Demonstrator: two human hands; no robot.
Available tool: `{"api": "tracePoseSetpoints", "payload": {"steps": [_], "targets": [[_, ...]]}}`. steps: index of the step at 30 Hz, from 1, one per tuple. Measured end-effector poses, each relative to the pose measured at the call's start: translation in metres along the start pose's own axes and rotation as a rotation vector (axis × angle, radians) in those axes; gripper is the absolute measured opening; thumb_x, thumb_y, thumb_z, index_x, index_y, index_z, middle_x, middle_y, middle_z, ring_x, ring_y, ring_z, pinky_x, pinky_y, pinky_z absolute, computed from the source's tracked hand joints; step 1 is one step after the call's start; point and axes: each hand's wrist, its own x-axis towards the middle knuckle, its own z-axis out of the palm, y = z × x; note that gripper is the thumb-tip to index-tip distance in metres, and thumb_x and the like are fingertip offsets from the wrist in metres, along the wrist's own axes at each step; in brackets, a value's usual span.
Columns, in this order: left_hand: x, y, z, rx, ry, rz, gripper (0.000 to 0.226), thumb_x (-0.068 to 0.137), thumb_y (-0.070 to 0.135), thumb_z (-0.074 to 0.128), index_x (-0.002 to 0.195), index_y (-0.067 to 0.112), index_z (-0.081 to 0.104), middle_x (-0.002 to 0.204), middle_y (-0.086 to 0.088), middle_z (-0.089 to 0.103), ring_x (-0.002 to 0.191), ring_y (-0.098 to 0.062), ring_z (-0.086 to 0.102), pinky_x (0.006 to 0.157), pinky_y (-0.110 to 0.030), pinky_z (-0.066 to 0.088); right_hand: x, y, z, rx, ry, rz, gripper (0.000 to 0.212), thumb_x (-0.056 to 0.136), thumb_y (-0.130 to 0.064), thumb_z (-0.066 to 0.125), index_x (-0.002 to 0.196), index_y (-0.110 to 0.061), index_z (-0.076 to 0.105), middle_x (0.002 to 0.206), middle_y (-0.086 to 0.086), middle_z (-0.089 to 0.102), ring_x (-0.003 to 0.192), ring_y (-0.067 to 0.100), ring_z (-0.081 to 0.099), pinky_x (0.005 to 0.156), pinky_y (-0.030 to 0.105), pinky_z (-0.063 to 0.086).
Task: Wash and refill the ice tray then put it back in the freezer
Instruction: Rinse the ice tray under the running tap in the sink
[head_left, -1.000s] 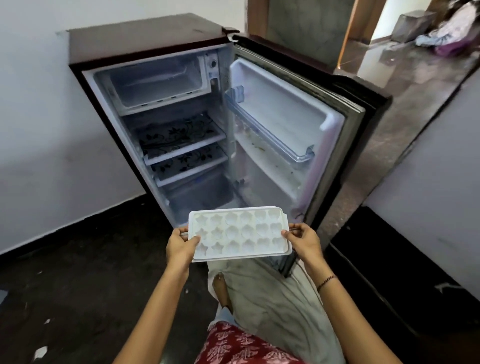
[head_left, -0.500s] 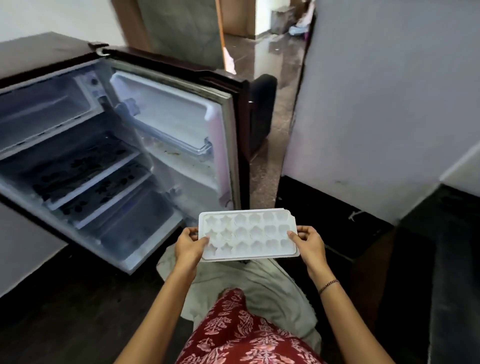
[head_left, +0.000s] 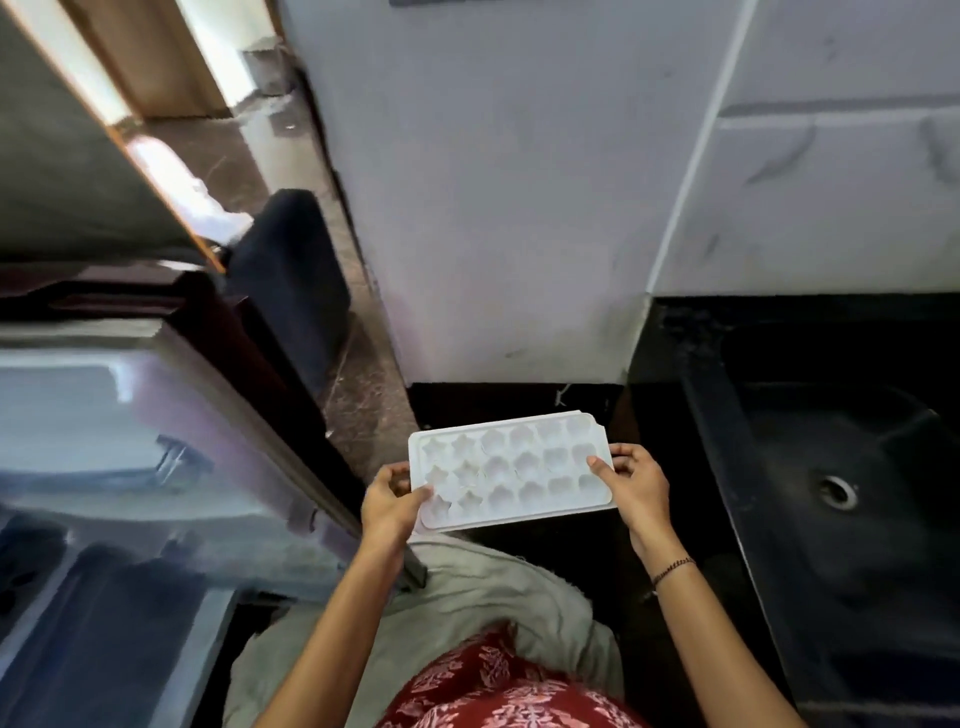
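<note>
I hold a white ice tray (head_left: 509, 470) level in front of me, its star and round moulds looking empty. My left hand (head_left: 392, 501) grips its left short edge, thumb on top. My right hand (head_left: 636, 480) grips the right short edge the same way. The small fridge (head_left: 130, 467) stands open at the left, blurred, with its door (head_left: 249, 374) swung out toward me. A black sink (head_left: 852, 519) with a metal drain (head_left: 837, 491) lies to the right of the tray.
A white wall corner (head_left: 509, 208) rises straight ahead above a dark skirting. A brown stone floor runs back through a doorway (head_left: 171, 67) at upper left. The black counter edge (head_left: 727, 467) borders the sink.
My view has swung right, away from the fridge interior; the fridge slid to the left edge and the black sink came into view. Both hands keep the same hold on the tray.
</note>
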Motion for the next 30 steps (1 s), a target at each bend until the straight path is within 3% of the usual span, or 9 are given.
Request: {"api": "tracePoseSetpoints", "payload": {"steps": [3,7,9,16,25,30], "targets": [[0.027,0.022,0.027,0.057,-0.086,0.057,0.031,0.079,-0.006,0.065,0.105,0.007,0.055,0.088,-0.009,0.063,0.079,-0.023,0.06,0.071,-0.033,0.051,0.015,-0.008,-0.011,0.066,0.079,0.022,0.027,0.08,-0.021,0.074,0.102,-0.014,0.059,0.087,-0.001,0.066,0.08,0.017,0.065,0.072,0.034,0.054],[0.061,0.052,0.067,0.106,-0.217,0.135,0.03,0.078,-0.006,0.066,0.1,0.01,0.053,0.078,-0.004,0.06,0.067,-0.019,0.057,0.052,-0.02,0.048,0.033,-0.015,-0.024,0.15,0.204,0.032,0.025,0.082,-0.021,0.073,0.1,-0.016,0.057,0.088,0.0,0.066,0.081,0.018,0.065,0.071,0.033,0.054],[0.073,0.065,0.09,0.115,-0.305,0.14,0.031,0.078,-0.005,0.066,0.1,0.011,0.053,0.079,-0.005,0.062,0.069,-0.022,0.059,0.054,-0.027,0.047,0.04,-0.015,-0.035,0.185,0.29,0.049,0.025,0.082,-0.021,0.072,0.102,-0.015,0.057,0.089,-0.001,0.066,0.081,0.016,0.065,0.068,0.028,0.053],[0.077,0.098,0.18,0.13,-0.585,0.141,0.031,0.079,-0.003,0.067,0.104,0.012,0.055,0.083,-0.007,0.062,0.067,-0.016,0.06,0.055,-0.024,0.046,0.046,-0.005,-0.092,0.268,0.585,0.105,0.022,0.083,-0.023,0.072,0.099,-0.014,0.06,0.09,0.001,0.065,0.078,0.014,0.061,0.064,0.022,0.047],[0.047,0.127,0.3,0.182,-0.886,0.165,0.035,0.078,0.004,0.07,0.109,0.015,0.06,0.094,-0.014,0.065,0.079,-0.022,0.064,0.064,-0.031,0.053,0.049,0.016,-0.175,0.369,0.743,0.14,0.013,0.093,-0.028,0.056,0.1,-0.017,0.055,0.094,-0.001,0.066,0.082,0.013,0.062,0.066,0.024,0.047],[0.024,0.145,0.359,0.208,-1.002,0.204,0.036,0.079,0.005,0.07,0.11,0.017,0.06,0.086,-0.008,0.065,0.074,-0.018,0.065,0.058,-0.024,0.052,0.058,0.026,-0.212,0.435,0.863,0.161,0.02,0.095,-0.032,0.053,0.102,-0.014,0.055,0.101,0.002,0.066,0.09,0.018,0.062,0.073,0.027,0.048]]}}
